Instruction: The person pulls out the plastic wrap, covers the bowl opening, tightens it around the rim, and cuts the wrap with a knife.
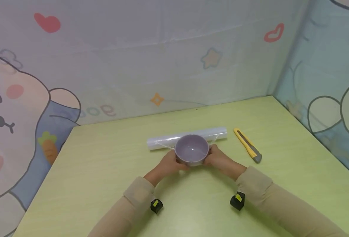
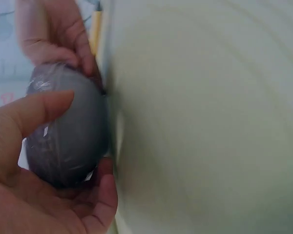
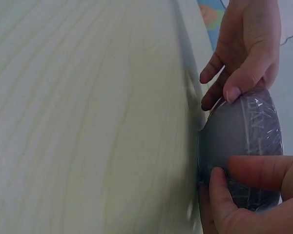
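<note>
A small purple-grey bowl [image 1: 192, 150] stands upright, its rim facing up, between the two hands at mid-table. Clear, wrinkled plastic film [image 3: 266, 131] clings to its outer side. My left hand [image 1: 170, 163] grips the bowl's left side, the thumb lying along its wall and the fingers curled at its lower edge in the left wrist view. On the other side, my right hand [image 1: 221, 162] grips it too; thumb and fingers press on the bowl's wall [image 3: 224, 129] in the right wrist view. Just behind the bowl lies a white roll of cling film [image 1: 162, 142].
A yellow and grey utility knife [image 1: 248, 145] lies on the light green table [image 1: 109, 171], right of the roll. A cloth with cartoon prints [image 1: 127, 65] hangs along the table's back. Small black devices [image 1: 237, 201] are worn at both wrists.
</note>
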Available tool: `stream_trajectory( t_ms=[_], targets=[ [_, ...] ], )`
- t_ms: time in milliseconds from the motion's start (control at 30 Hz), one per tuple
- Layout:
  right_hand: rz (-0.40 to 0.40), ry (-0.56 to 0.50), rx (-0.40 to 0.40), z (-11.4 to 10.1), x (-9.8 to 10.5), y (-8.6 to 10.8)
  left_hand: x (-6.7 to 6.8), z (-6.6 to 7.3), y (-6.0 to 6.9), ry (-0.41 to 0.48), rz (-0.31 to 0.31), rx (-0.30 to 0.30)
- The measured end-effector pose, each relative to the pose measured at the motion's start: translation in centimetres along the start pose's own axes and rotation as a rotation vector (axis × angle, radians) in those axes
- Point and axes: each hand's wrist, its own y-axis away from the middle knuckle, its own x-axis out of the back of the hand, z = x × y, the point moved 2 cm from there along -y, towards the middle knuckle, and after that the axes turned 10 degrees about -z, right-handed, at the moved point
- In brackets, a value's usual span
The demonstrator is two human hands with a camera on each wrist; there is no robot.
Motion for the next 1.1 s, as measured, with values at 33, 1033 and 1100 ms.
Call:
stream_trajectory(
  t_ms=[33, 1033, 1100],
  targets=[
    [0.009, 0.014, 0.001, -0.1, 0.0, 0.0, -0.1, 0.1, -0.1, -0.019, 0.014, -0.012],
    [-0.141, 0.028, -0.136, -0.4, 1.4, -0.1, 0.5, 0.7, 0.0, 0.141, -0.118, 0.195],
    [-0.141, 0.043, -0.137, -0.5, 1.4, -0.1, 0.6, 0.6, 0.0, 0.14, -0.113, 0.199]
  ],
)
